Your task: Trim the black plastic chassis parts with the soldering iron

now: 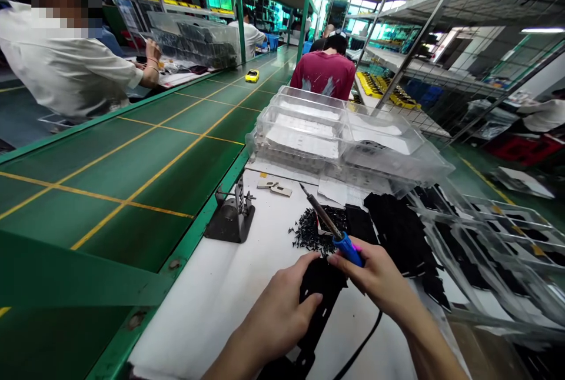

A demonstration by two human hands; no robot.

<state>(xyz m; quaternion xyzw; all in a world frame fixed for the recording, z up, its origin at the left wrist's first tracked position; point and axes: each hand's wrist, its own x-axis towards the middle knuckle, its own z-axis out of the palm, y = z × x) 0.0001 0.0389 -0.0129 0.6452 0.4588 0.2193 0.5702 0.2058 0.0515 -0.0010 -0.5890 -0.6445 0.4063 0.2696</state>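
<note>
My right hand [375, 271] is closed round the blue handle of a soldering iron [329, 221], its metal tip pointing up and away to the left. A black cord trails from below that hand. My left hand [285, 303] grips a long black plastic part [324, 303] with slots in it, thumb and forefinger on its face. The fingertips of both hands come close together at the part's far end. Just beyond lies a heap of small black pieces [309, 230] on the white work surface [194, 297].
A metal iron stand [233, 215] stands at the left edge by the green conveyor [176, 127], which carries a yellow toy car [252, 76]. Clear plastic trays [300, 133] are stacked ahead. More black parts [397, 233] lie at right. Co-workers sit along the line.
</note>
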